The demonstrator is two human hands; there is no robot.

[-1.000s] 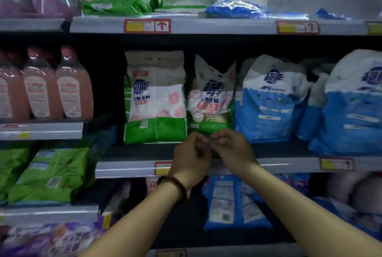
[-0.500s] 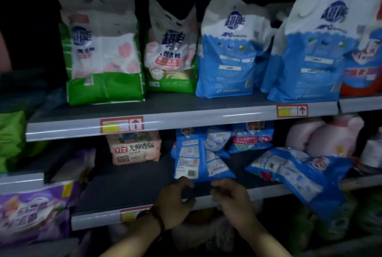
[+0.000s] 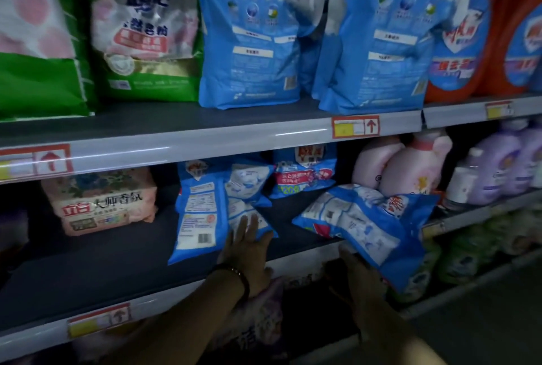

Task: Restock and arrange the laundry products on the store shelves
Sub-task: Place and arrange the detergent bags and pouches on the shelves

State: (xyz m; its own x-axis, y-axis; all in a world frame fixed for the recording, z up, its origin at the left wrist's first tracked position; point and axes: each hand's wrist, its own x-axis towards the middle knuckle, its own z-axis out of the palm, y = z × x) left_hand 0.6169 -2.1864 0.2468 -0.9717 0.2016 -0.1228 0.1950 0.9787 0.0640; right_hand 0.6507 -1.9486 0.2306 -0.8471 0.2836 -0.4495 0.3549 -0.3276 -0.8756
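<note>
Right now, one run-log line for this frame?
left hand: open, fingers on small blue bag | right hand: under tilted blue bag overhanging lower shelf edge, grip unclear

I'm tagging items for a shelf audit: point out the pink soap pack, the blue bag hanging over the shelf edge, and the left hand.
pink soap pack (image 3: 99, 203), head view, front label.
overhanging blue bag (image 3: 366, 226), head view, middle of its face.
left hand (image 3: 249, 250), head view, back of the hand.

dim, motion-blurred, edges warped
</note>
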